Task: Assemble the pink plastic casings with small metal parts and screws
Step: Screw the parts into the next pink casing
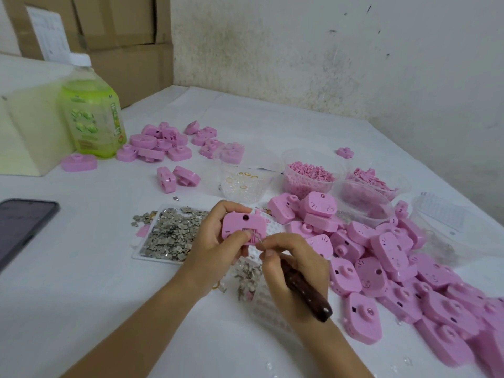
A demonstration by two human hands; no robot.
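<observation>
Near the middle of the counter's near edge, the left hand (215, 241) grips a pink casing (244, 227) held up off the surface, fingers curled round its top and left side and the thumb pressed on its face beside a small rectangular opening. The right hand (296, 266) pinches a dark-handled tool (306, 291) close to its thin metal tip. The handle runs back across the palm, and the tip touches that opening. Just left of the hands lies a shallow white tray (136, 255) heaped with small grey metal parts (171, 236), a few of them spilled past its far left corner. A large heap of pink casings (395, 274) spreads along the right side toward the near right corner. A smaller group of casings (166, 144) sits toward the far left, beside a green bottle (92, 115). Between the two groups stand clear tubs: one with gold rings (245, 178), one with pink pellets (311, 174). A phone (23, 227) lies at the left edge.
</observation>
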